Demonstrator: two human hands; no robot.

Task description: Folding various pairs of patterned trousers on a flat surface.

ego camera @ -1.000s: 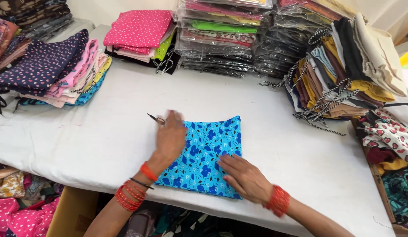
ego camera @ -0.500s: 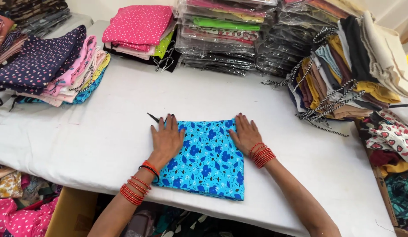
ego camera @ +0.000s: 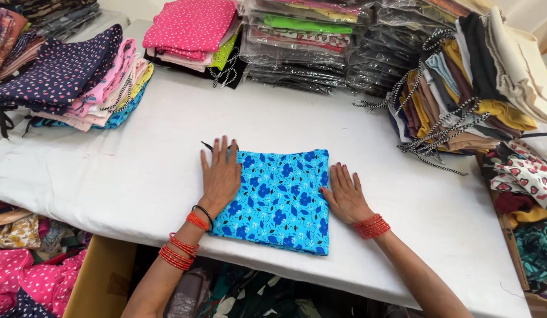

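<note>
Folded blue floral cloth (ego camera: 279, 200) lies flat near the front edge of a white table (ego camera: 138, 171), seen from above. Its left edge is covered by the left hand (ego camera: 220, 176), so the fold line there cannot be seen. A thin dark drawstring end (ego camera: 206, 145) pokes out past the fingertips; what it joins to is hidden. The left hand rests palm down with fingers straight and together, gripping nothing, half on the cloth and half on the table. The right hand (ego camera: 344, 194) lies flat just beside the cloth's right edge, fingers spread and extended, its thumb side touching the fabric, nothing held. Both wrists wear red bangles (ego camera: 372, 226); the forearms run off the bottom of the view.

Beyond the cloth, well apart, a stack of folded print garments (ego camera: 79, 82) sits at the far left, topped by a navy dotted piece and cut off by the frame edge. A pink dotted pile (ego camera: 191, 26) stands at the back. Next to it, clear plastic garment packs (ego camera: 303, 47) are stacked; their contents are hard to make out through the glare. On the right, a leaning pile of plain-coloured garments with braided cords (ego camera: 462, 82) spills toward the table edge. Below the table, loose fabrics and a cardboard box (ego camera: 100, 282) are only partly visible.
</note>
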